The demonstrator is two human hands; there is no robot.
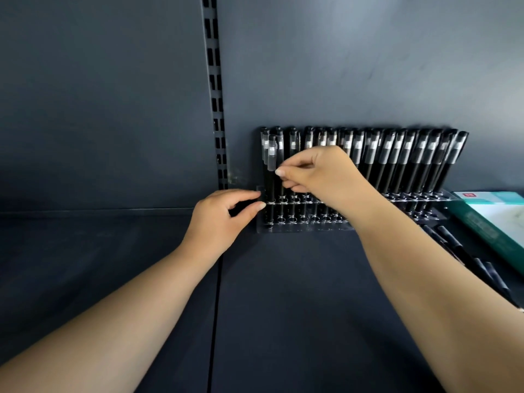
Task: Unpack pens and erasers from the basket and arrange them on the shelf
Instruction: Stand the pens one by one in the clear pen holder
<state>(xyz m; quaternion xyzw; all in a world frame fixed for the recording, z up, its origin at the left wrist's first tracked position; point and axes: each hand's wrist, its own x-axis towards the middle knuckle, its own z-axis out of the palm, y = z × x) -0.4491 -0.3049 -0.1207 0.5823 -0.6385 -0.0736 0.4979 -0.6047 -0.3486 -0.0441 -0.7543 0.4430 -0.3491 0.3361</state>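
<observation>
A clear plastic pen rack stands on the dark shelf against the back wall. Several black pens with clear caps stand upright in its holes. My right hand pinches one black pen at the rack's left end, just below its clear cap, with the pen's lower end in a hole. My left hand grips the left edge of the rack between thumb and fingers. No basket or erasers are in view.
A green and white box lies on the shelf at the right. Several loose black pens lie beside it, in front of the rack. A slotted metal upright runs up the back wall left of the rack.
</observation>
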